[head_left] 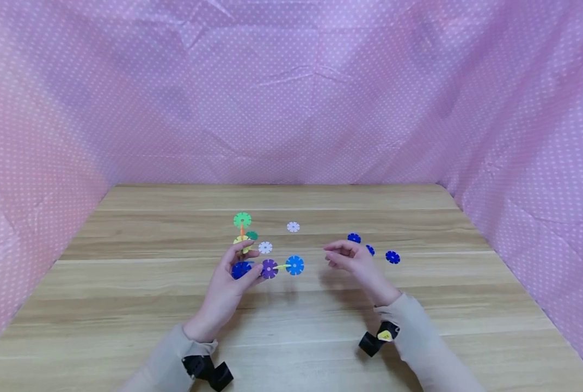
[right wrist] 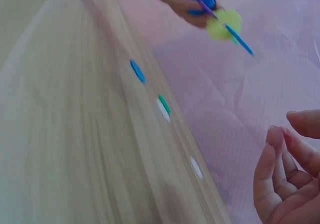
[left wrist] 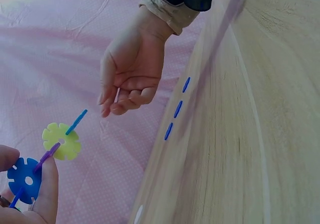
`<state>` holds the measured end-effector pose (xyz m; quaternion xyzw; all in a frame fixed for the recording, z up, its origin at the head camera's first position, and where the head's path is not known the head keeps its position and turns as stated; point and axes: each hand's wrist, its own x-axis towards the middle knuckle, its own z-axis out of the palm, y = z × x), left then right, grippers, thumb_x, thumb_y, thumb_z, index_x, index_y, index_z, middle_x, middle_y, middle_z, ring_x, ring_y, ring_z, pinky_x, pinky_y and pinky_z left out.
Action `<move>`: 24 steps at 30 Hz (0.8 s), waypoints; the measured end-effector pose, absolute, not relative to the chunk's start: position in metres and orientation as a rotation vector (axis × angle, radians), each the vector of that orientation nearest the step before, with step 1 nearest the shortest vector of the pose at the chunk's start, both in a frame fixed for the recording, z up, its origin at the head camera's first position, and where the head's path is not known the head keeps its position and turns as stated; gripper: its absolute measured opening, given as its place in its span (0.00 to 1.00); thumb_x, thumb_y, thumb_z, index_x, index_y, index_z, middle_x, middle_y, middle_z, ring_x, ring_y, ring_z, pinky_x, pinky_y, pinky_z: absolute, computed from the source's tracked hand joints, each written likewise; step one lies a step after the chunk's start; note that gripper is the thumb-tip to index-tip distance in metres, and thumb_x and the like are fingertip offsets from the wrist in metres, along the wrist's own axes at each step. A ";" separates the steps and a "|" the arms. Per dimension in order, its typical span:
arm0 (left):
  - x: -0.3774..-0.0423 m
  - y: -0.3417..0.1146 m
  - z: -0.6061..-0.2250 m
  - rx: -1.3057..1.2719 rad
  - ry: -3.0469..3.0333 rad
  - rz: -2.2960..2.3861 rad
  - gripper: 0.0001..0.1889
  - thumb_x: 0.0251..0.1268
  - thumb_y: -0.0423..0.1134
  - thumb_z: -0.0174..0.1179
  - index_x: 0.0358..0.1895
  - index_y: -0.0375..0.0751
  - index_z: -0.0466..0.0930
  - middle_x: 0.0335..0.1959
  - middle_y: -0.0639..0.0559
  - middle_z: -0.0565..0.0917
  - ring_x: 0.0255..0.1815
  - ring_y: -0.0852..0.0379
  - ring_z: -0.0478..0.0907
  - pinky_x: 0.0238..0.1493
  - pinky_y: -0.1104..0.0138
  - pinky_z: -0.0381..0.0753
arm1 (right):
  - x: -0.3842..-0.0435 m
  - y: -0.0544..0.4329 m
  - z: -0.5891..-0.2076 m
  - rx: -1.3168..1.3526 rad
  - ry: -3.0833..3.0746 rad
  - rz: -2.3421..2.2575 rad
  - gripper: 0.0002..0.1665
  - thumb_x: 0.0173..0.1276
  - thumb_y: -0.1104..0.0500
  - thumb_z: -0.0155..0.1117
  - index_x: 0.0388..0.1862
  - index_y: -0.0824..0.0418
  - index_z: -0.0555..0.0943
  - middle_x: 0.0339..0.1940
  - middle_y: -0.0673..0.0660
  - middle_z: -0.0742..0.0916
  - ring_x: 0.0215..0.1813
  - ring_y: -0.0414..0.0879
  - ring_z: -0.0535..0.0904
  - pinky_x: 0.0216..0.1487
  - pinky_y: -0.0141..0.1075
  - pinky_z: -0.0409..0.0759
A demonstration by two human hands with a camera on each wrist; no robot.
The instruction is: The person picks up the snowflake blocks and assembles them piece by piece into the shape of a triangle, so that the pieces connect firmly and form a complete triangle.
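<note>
My left hand (head_left: 227,283) pinches a dark blue slotted disc (left wrist: 25,180) between thumb and fingers. This disc belongs to a joined chain held above the table. A purple disc (head_left: 269,268), an edge-on yellow disc (left wrist: 62,141) and a lighter blue disc (head_left: 294,265) extend from it toward the right. Away from me, the chain shows a yellow disc (head_left: 241,243), an orange disc (head_left: 242,231) and a green disc (head_left: 242,219); the fingers cover part of it. Right of the chain's end, my right hand (head_left: 357,267) hovers with loosely bent fingers and holds nothing.
On the wooden table (head_left: 291,337) lie a dark green disc (head_left: 252,235), two white discs (head_left: 293,226) and a blue disc (right wrist: 137,71). Several dark blue discs (head_left: 392,257) lie beyond and beside the right hand. Pink dotted cloth (head_left: 291,109) surrounds the table's back and sides.
</note>
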<state>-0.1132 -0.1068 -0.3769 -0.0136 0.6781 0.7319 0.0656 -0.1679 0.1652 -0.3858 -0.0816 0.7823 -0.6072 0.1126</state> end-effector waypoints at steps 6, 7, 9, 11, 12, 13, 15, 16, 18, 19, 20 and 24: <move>-0.112 -0.108 -0.377 -0.040 2.048 2.208 0.25 0.67 0.28 0.54 0.65 0.48 0.61 0.61 0.39 0.67 0.55 0.50 0.76 0.50 0.67 0.82 | -0.176 0.207 -0.385 -0.167 2.387 -1.766 0.22 0.69 0.62 0.58 0.55 0.77 0.72 0.37 0.48 0.84 0.38 0.36 0.80 0.46 0.33 0.81; -0.112 -0.108 -0.377 -0.039 2.048 2.209 0.25 0.67 0.28 0.54 0.65 0.48 0.62 0.61 0.38 0.67 0.55 0.50 0.76 0.50 0.67 0.82 | -0.177 0.213 -0.384 -0.147 2.407 -1.759 0.23 0.69 0.62 0.58 0.56 0.77 0.71 0.36 0.47 0.84 0.37 0.35 0.80 0.45 0.33 0.81; -0.112 -0.109 -0.377 -0.038 2.052 2.207 0.25 0.67 0.28 0.54 0.65 0.47 0.62 0.61 0.38 0.67 0.54 0.51 0.76 0.50 0.67 0.82 | -0.179 0.226 -0.384 -0.125 2.474 -1.700 0.23 0.69 0.61 0.58 0.56 0.77 0.71 0.37 0.49 0.85 0.36 0.33 0.79 0.44 0.31 0.80; -0.111 -0.110 -0.377 -0.039 2.053 2.205 0.25 0.67 0.29 0.54 0.65 0.47 0.62 0.61 0.38 0.67 0.55 0.51 0.76 0.50 0.67 0.82 | -0.180 0.238 -0.384 -0.103 2.555 -1.616 0.24 0.69 0.59 0.58 0.57 0.75 0.72 0.40 0.54 0.85 0.36 0.31 0.78 0.42 0.31 0.79; -0.111 -0.110 -0.377 -0.039 2.052 2.206 0.25 0.68 0.28 0.54 0.65 0.47 0.62 0.61 0.38 0.67 0.55 0.51 0.76 0.50 0.66 0.82 | -0.181 0.244 -0.385 -0.102 2.599 -1.571 0.24 0.69 0.59 0.58 0.57 0.74 0.72 0.42 0.57 0.85 0.37 0.30 0.77 0.42 0.30 0.78; -0.111 -0.110 -0.378 -0.037 2.051 2.206 0.25 0.68 0.28 0.53 0.66 0.46 0.61 0.61 0.38 0.67 0.55 0.51 0.76 0.50 0.66 0.82 | -0.181 0.250 -0.386 -0.101 2.642 -1.522 0.24 0.69 0.59 0.58 0.58 0.74 0.72 0.44 0.60 0.85 0.38 0.29 0.77 0.42 0.30 0.77; -0.110 -0.110 -0.378 -0.039 2.054 2.205 0.25 0.68 0.28 0.53 0.66 0.45 0.61 0.61 0.38 0.67 0.55 0.51 0.75 0.50 0.66 0.82 | -0.183 0.261 -0.388 -0.103 2.713 -1.434 0.24 0.69 0.59 0.58 0.58 0.73 0.73 0.48 0.66 0.83 0.40 0.30 0.76 0.43 0.27 0.77; -0.110 -0.110 -0.378 -0.040 2.054 2.207 0.25 0.68 0.28 0.53 0.66 0.44 0.61 0.61 0.38 0.67 0.55 0.51 0.75 0.50 0.66 0.82 | -0.183 0.266 -0.389 -0.101 2.744 -1.394 0.24 0.69 0.59 0.58 0.58 0.73 0.73 0.49 0.67 0.83 0.41 0.32 0.77 0.44 0.26 0.77; -0.109 -0.110 -0.377 -0.042 2.056 2.209 0.26 0.68 0.28 0.53 0.67 0.43 0.60 0.61 0.38 0.67 0.54 0.51 0.75 0.50 0.66 0.82 | -0.185 0.276 -0.391 -0.081 2.781 -1.332 0.24 0.69 0.58 0.58 0.58 0.72 0.73 0.50 0.68 0.82 0.44 0.37 0.78 0.44 0.23 0.76; -0.109 -0.110 -0.377 -0.044 2.057 2.210 0.26 0.68 0.28 0.53 0.67 0.43 0.60 0.61 0.38 0.67 0.54 0.51 0.76 0.50 0.66 0.82 | -0.186 0.280 -0.391 -0.070 2.797 -1.295 0.24 0.69 0.57 0.58 0.58 0.72 0.72 0.51 0.67 0.82 0.46 0.41 0.78 0.44 0.23 0.75; -0.109 -0.110 -0.377 -0.047 2.057 2.211 0.25 0.68 0.28 0.52 0.67 0.43 0.60 0.60 0.38 0.67 0.54 0.51 0.76 0.49 0.66 0.82 | -0.186 0.283 -0.392 -0.064 2.810 -1.262 0.25 0.69 0.56 0.58 0.59 0.72 0.72 0.50 0.67 0.82 0.47 0.44 0.79 0.45 0.24 0.76; -0.109 -0.111 -0.377 -0.042 2.059 2.216 0.25 0.68 0.28 0.52 0.66 0.44 0.61 0.60 0.37 0.66 0.53 0.51 0.76 0.49 0.66 0.82 | -0.189 0.295 -0.394 -0.065 2.826 -1.170 0.26 0.67 0.57 0.60 0.59 0.72 0.71 0.49 0.67 0.82 0.50 0.54 0.79 0.46 0.28 0.76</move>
